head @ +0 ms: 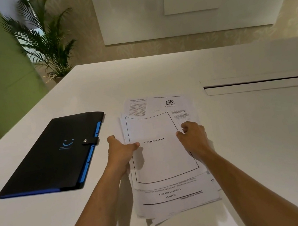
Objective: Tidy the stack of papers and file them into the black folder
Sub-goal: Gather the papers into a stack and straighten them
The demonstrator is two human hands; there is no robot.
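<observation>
A loose, uneven stack of papers (pixel 164 161) lies in the middle of the white table, its top sheet headed BIBLIOGRAPHY. Sheets stick out at the far and near ends. My left hand (pixel 120 153) grips the stack's left edge, thumb on top of the top sheet. My right hand (pixel 193 137) holds the right edge, fingers curled over it. The black folder (pixel 53 158) with blue tabs lies flat to the left of the papers, its snap strap fastened.
The white table (pixel 258 144) has a long cable slot (pixel 263 82) at the back right. A potted palm (pixel 47 41) stands beyond the table's far left corner, beside a green wall.
</observation>
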